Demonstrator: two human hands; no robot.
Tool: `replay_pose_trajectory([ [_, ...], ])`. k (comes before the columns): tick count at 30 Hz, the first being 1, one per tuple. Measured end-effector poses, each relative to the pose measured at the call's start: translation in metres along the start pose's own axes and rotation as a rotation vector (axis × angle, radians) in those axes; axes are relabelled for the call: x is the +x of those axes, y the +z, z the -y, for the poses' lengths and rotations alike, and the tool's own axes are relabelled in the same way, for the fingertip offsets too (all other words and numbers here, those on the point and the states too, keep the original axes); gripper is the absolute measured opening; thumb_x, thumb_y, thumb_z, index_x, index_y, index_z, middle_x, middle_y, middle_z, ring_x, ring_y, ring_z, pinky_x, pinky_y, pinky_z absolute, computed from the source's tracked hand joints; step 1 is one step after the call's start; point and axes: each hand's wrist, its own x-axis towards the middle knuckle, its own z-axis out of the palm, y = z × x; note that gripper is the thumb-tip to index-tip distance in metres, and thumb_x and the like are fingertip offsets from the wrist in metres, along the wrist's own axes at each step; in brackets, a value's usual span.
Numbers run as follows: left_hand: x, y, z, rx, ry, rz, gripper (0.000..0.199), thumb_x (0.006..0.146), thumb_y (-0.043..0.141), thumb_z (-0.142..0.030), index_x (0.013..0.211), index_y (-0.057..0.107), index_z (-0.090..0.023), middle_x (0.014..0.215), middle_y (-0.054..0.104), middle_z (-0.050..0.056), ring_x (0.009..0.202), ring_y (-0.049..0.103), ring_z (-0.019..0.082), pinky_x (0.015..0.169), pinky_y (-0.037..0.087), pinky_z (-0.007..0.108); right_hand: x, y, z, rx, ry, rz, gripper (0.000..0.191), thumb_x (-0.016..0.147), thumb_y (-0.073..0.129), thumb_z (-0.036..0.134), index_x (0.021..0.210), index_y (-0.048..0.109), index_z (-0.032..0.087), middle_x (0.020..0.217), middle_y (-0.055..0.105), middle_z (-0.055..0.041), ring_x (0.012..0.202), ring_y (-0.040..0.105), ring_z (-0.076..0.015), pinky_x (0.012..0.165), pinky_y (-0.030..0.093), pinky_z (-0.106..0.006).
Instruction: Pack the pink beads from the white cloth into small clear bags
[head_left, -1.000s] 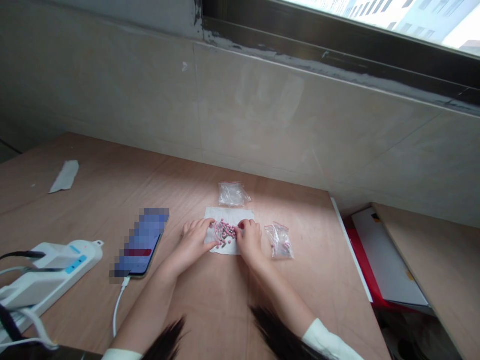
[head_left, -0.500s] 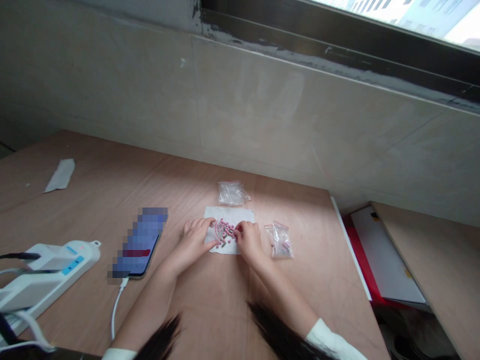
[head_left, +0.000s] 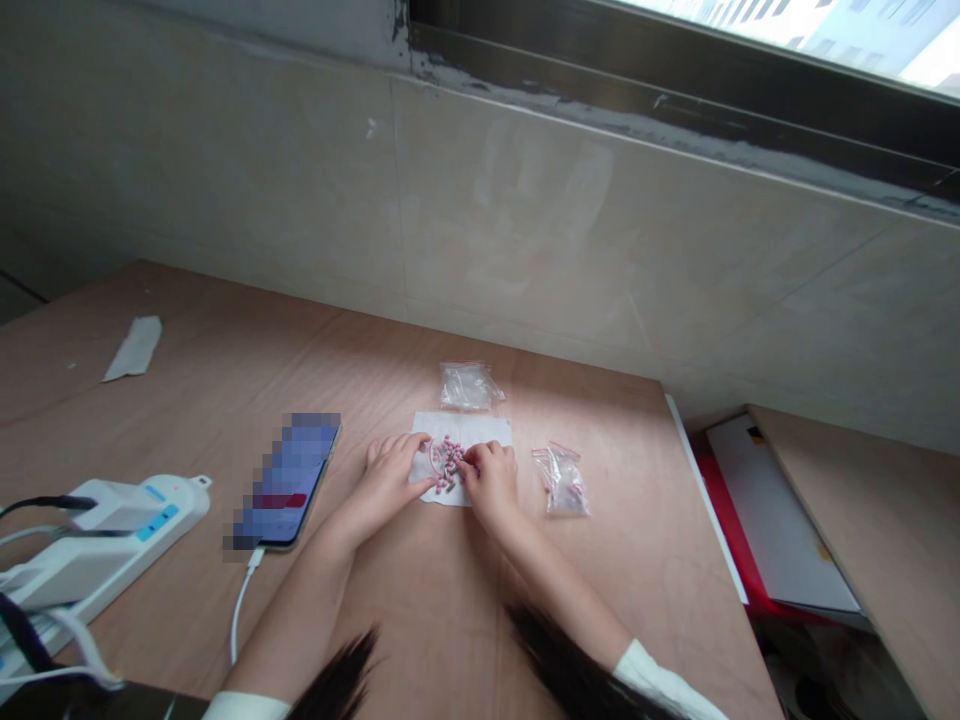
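Left hand (head_left: 386, 478), right hand (head_left: 490, 485) at pink pellets (head_left: 448, 463) on white paper (head_left: 480, 430), grip unclear; zip bag (head_left: 561, 480) beside, phone (head_left: 286, 482) left.

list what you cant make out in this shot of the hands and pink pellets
Phone screen: pixelated in the head view, unreadable.
Pink pellets: too small to count in the head view; the right hand may cover some.
Thin pink loop: beside the left hand, too small to identify.
Zip bag: its contents are blurred by glare on the plastic.
Power strip: cut off by the left edge of the head view.
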Motion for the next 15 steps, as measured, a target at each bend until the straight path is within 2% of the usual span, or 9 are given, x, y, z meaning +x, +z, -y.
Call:
replay_pose_trajectory([
  [5,-0.003,-0.004,-0.002,-0.015,-0.016,0.015,0.038,0.066,0.056,-0.029,0.101,0.044,-0.018,0.105,0.055,0.007,0.099,0.046,0.024,0.085,0.027,0.037,-0.001,0.002,-0.001,-0.037,0.003,0.010,0.008,0.073,0.051,0.020,0.072,0.058,0.017,0.081,0.056,-0.0075,0.078,0.042,-0.0210,0.068,0.032,-0.030],
  [11,-0.002,0.004,0.005,-0.017,0.006,-0.016,0.039,0.065,0.056,-0.030,0.101,0.045,-0.018,0.103,0.057,0.006,0.098,0.047,0.024,0.084,0.028,0.037,0.002,0.004,0.000,-0.001,0.016,0.036,0.005,0.072,0.052,0.018,0.070,0.057,0.017,0.079,0.056,-0.0074,0.078,0.042,-0.0206,0.067,0.033,-0.029],
  [15,-0.002,0.008,0.009,-0.027,0.019,-0.038,0.038,0.065,0.056,-0.031,0.100,0.046,-0.019,0.103,0.056,0.006,0.097,0.048,0.024,0.083,0.029,0.037,-0.001,-0.001,-0.003,0.015,0.040,-0.006,0.007,0.071,0.054,0.021,0.075,0.055,0.016,0.083,0.055,-0.0076,0.079,0.043,-0.0205,0.068,0.034,-0.029],
])
